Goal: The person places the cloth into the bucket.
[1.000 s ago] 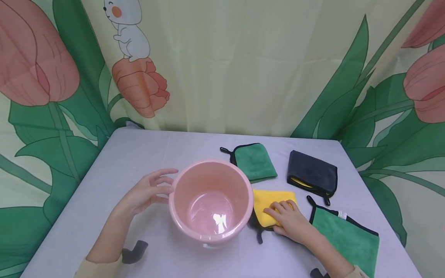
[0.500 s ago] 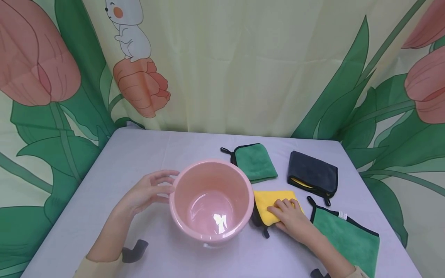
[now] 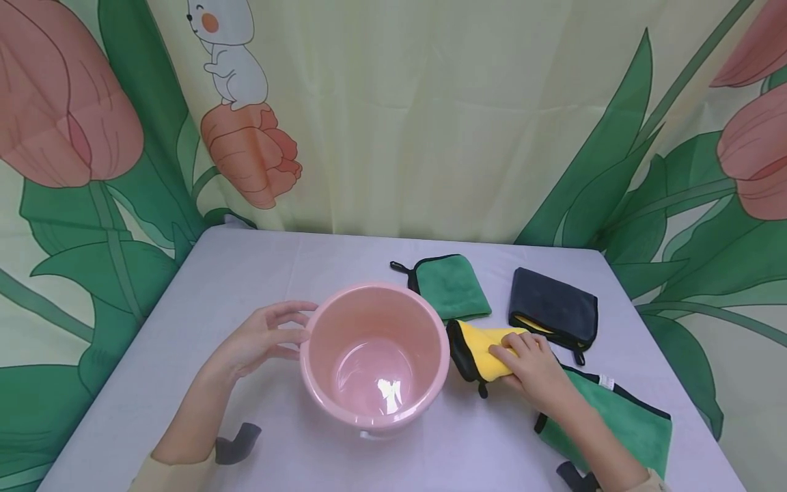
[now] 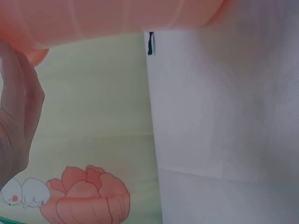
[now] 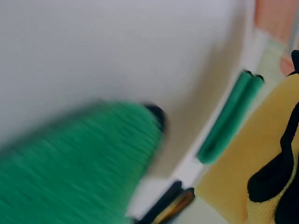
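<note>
A pink bucket (image 3: 375, 403) stands upright on the white table, its inside bare. My left hand (image 3: 261, 342) is at its left side, relaxed fingers against the wall near the rim; the left wrist view shows the hand (image 4: 16, 112) close to the bucket's underside edge (image 4: 112, 18). To the right, my right hand (image 3: 535, 365) pinches a folded yellow cloth (image 3: 486, 342) with black edging and a hanging loop. The yellow cloth (image 5: 247, 163) appears lifted in the right wrist view, where the right hand itself is out of sight.
Behind the bucket lies a folded green cloth (image 3: 451, 287) with a black loop. A folded dark navy cloth (image 3: 553, 304) is at the back right. Another green cloth (image 3: 633, 417) lies spread under the right forearm. A patterned curtain (image 3: 418, 123) hangs behind the table.
The right hand has gathered the yellow cloth between its fingers and raised it, shifting slightly right and away from me. Its near edge and loop have swung up. Left hand and bucket stay put.
</note>
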`<state>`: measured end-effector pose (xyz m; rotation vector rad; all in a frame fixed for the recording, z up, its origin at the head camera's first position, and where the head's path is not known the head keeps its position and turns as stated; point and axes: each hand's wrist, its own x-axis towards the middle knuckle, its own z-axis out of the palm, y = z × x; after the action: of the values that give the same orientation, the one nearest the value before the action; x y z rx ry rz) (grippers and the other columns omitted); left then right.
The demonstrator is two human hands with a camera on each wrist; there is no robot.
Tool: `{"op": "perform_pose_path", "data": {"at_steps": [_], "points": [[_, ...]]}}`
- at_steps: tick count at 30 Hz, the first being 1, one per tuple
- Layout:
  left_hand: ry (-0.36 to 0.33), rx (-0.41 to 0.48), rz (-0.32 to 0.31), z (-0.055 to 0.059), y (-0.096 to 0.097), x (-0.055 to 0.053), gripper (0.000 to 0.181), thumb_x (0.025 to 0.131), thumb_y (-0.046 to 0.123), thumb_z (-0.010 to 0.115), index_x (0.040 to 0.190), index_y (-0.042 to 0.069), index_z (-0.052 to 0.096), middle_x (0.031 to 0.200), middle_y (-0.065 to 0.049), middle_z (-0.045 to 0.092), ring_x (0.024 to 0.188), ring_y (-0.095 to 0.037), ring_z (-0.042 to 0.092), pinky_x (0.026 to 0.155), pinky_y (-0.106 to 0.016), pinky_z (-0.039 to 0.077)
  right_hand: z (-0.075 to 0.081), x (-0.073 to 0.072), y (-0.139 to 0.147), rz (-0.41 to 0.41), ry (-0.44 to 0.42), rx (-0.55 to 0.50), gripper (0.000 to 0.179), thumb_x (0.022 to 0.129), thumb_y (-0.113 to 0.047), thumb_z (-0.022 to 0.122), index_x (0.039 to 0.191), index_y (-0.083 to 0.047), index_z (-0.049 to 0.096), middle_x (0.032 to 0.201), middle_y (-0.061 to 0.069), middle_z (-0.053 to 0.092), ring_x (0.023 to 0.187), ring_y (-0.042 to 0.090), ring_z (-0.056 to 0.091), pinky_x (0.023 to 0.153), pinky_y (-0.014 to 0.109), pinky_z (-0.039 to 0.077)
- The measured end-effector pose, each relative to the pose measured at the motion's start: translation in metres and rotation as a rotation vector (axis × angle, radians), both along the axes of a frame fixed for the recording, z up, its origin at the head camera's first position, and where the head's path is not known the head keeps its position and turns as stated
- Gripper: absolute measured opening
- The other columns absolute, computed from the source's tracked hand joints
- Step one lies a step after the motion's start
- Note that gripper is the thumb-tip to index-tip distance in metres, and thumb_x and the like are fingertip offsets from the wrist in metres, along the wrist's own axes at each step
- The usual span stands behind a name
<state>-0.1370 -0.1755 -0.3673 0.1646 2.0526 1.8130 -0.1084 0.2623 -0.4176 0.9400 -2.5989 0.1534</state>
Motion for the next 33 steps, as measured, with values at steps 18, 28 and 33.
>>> {"op": "perform_pose_path", "data": {"at_steps": [18, 28, 33], "points": [[0.004, -0.020, -0.043, 0.001, 0.000, -0.002, 0.055, 0.081, 0.014, 0.067, 0.130, 0.001, 0.045, 0.105, -0.017, 0.056, 0.085, -0.024, 0.062, 0.072, -0.042, 0.055, 0.065, -0.024, -0.013, 0.078, 0.225, -0.087, 0.051, 0.097, -0.046, 0.022, 0.098, -0.010, 0.058, 0.090, 0.014, 0.051, 0.087, 0.033, 0.047, 0.078, 0.050, 0.038], [0.014, -0.047, -0.043, 0.002, 0.000, -0.003, 0.055, 0.081, 0.014, 0.067, 0.130, 0.001, 0.046, 0.102, -0.017, 0.056, 0.084, -0.024, 0.062, 0.071, -0.041, 0.055, 0.086, -0.027, -0.043, 0.224, 0.243, -0.101, 0.030, 0.096, -0.032, 0.039, 0.103, -0.010, 0.058, 0.092, 0.016, 0.051, 0.086, 0.036, 0.048, 0.076, 0.053, 0.039], [0.022, -0.031, -0.050, 0.002, -0.002, -0.002, 0.055, 0.081, 0.013, 0.067, 0.130, 0.000, 0.046, 0.102, -0.016, 0.056, 0.083, -0.024, 0.062, 0.071, -0.041, 0.055, 0.087, -0.027, -0.062, 0.279, 0.230, -0.073, 0.044, 0.066, -0.014, 0.079, 0.105, -0.013, 0.058, 0.094, 0.014, 0.052, 0.088, 0.033, 0.049, 0.076, 0.050, 0.041]]}}
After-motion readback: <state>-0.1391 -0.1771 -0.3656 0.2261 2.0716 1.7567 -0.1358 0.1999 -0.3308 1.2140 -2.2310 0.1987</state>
